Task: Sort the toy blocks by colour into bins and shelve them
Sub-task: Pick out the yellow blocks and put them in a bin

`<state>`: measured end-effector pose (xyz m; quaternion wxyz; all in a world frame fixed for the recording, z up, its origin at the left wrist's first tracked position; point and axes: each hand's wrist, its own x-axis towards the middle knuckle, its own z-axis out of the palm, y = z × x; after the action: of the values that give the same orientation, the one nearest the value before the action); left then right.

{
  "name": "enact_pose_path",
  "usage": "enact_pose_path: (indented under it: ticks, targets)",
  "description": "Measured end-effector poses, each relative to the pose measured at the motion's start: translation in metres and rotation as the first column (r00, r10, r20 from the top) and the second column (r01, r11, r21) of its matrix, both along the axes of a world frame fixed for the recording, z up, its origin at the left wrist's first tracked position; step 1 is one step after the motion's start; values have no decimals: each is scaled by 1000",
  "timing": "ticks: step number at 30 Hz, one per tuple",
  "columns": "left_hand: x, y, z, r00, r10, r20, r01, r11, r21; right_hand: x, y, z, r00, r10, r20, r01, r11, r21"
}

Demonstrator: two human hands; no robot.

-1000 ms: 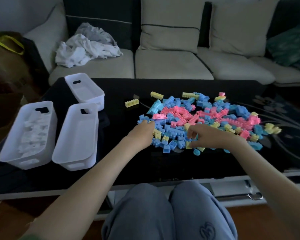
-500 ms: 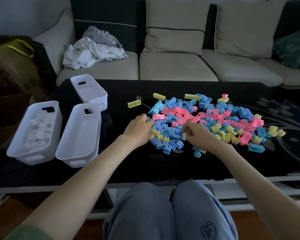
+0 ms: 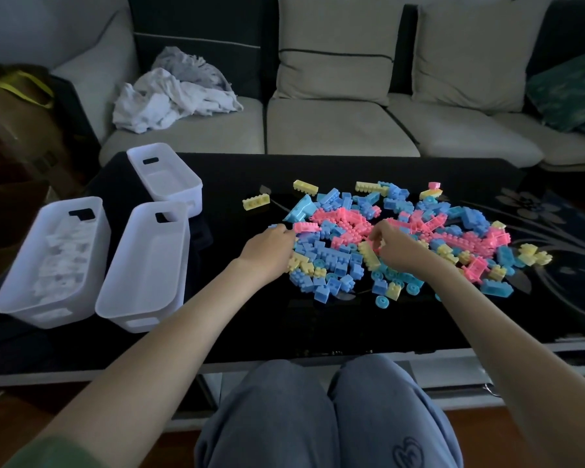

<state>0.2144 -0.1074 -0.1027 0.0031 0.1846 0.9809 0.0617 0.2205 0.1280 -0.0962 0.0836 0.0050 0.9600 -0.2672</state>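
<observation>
Now left hand (image 3: 267,249) and right hand (image 3: 397,246) touch the blocks (image 3: 338,226)

Pink, blue, yellow blocks (image 3: 338,228) lie heaped right of three white bins (image 3: 142,265).

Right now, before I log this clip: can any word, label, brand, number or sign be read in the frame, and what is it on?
No readable text anywhere.
Trousers: an outlined emblem, a drawing and not letters.
White bins: no labels showing.
Blocks: no print visible.
Brown bag at far left: too dark to tell.
Table: a flower pattern only.
</observation>
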Motion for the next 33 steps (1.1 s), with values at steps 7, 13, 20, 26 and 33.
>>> enact_pose_path:
  ticks: [7,13,20,26,33]
  targets:
    - [-3,-7,-7,1000,-24,-19,21,992,-120,-6,-10,-6,995,91,40,-95,985,146]
    - [1,-15,2,995,-23,-102,15,997,-81,-13,-14,-4,999,38,-15,-36,990,136]
    - [26,-61,26,974,119,-192,-87,982,166,-11,-53,35,975,-14,-223,-8,995,-99]
    - [55,-126,49,934,319,-161,-244,898,366,-1,-142,53,990,106,-93,-141,784,-605]
    - [76,-171,47,903,425,-57,-401,884,242,10,-237,38,955,294,23,-200,702,-684]
